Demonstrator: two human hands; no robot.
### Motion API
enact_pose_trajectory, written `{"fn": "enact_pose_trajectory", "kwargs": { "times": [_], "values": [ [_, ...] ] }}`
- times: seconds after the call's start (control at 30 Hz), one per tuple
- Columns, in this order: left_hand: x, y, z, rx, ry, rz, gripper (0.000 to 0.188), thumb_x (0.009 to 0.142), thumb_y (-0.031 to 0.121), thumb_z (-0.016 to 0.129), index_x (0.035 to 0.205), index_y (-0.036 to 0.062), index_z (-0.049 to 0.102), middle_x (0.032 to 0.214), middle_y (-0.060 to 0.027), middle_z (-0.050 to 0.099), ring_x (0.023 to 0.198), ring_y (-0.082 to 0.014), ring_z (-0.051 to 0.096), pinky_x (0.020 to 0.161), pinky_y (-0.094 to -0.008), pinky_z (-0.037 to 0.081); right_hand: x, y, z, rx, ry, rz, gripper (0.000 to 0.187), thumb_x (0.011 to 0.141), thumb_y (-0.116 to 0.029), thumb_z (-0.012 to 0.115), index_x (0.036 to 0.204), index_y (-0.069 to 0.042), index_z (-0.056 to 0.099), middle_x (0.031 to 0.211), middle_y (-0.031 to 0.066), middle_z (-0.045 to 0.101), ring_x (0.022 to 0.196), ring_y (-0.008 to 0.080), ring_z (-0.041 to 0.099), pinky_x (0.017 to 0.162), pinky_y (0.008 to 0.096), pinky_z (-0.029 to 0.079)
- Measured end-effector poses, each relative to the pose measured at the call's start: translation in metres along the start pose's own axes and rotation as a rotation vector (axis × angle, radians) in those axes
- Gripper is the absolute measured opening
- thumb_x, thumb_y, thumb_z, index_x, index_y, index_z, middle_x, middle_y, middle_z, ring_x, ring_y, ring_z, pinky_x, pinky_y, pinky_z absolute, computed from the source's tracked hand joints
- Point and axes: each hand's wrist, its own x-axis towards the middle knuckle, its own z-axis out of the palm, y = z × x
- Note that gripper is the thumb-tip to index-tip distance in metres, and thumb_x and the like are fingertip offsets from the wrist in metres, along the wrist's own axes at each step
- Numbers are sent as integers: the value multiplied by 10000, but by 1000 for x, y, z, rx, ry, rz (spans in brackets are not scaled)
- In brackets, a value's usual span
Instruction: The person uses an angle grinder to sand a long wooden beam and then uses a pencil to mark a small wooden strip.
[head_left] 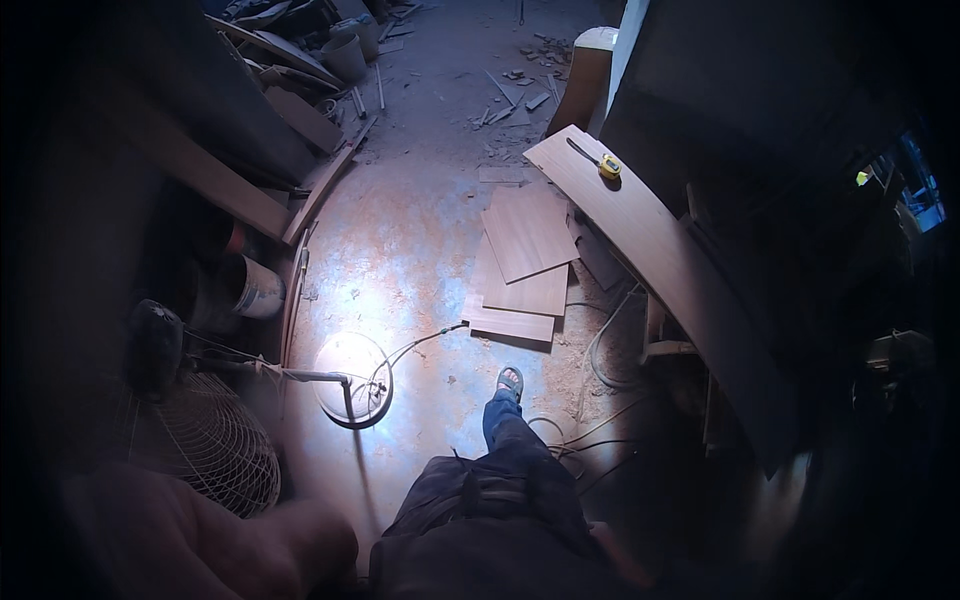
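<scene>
My left arm (200,540) crosses the lower left corner, bare, dark and blurred. Its rounded end stops beside my dark clothing, and no fingers can be made out there. Low on the right, only a small blurred patch of my right arm (618,552) shows beside my thigh; whether it includes the hand is unclear. Nothing held shows at either side. Nearest the left arm are a wire fan guard (225,440) and a round pale base (342,350) with a bent pipe above it. My sandalled foot (510,382) is on the floor ahead.
Stacked wood panels (530,235) lie ahead of my foot. On the right, a long board (640,215) carries a yellow tape measure (609,167). Cables (600,350) loop across the floor. Buckets (258,288) stand at left; offcuts (515,105) and scrap boards (285,55) lie farther off.
</scene>
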Motion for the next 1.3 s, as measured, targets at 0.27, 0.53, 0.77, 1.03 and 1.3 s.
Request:
{"fn": "enact_pose_trajectory", "kwargs": {
  "times": [0.27, 0.53, 0.77, 1.03, 1.3],
  "values": [
    [105, -27, -26, 96, 92, 77, 144, 987, 138, 617, 1094, 41, 621, 992, -126, 589, 850, -240, 598, 710, -324, 559, -29, -307, -183, 795, 304, -335, 447, 828, -28, 691, 1258, 56, 600, 941, 161, 705, 734, 224, 708, 626, 312, 585],
    [170, -68, -26, 57, 121, 130, 125, 993, 138, 596, 1076, 49, 622, 1003, -124, 585, 892, -245, 599, 769, -337, 550, 25, -331, -142, 810, 199, -261, 420, 810, -6, 699, 1216, 65, 622, 854, 148, 705, 687, 208, 691, 573, 302, 549],
    [185, -129, -98, 151, 309, 232, 113, 998, 138, 578, 1060, 56, 624, 1012, -122, 582, 928, -249, 601, 821, -348, 543, 80, -342, -71, -58, 177, -519, 349, 786, -138, 765, 1113, -18, 745, 910, 180, 755, 786, 276, 736, 707, 390, 574],
    [138, -329, -302, 479, 770, 161, 209, 1018, 153, 602, 1092, -41, 628, 885, -179, 695, 743, -222, 671, 741, -315, 575, 95, -590, -129, -78, 302, -347, 390, 787, -77, 690, 1166, 14, 707, 896, 145, 762, 802, 235, 733, 746, 354, 571],
    [137, -467, -505, 46, 1186, -339, 127, 953, 91, 631, 1023, -6, 673, 878, -119, 693, 759, -211, 663, 755, -315, 548, 97, -854, -144, 146, 172, -377, 424, 791, -6, 693, 1209, 56, 663, 856, 82, 730, 774, 151, 698, 690, 284, 542]
  ]
}}
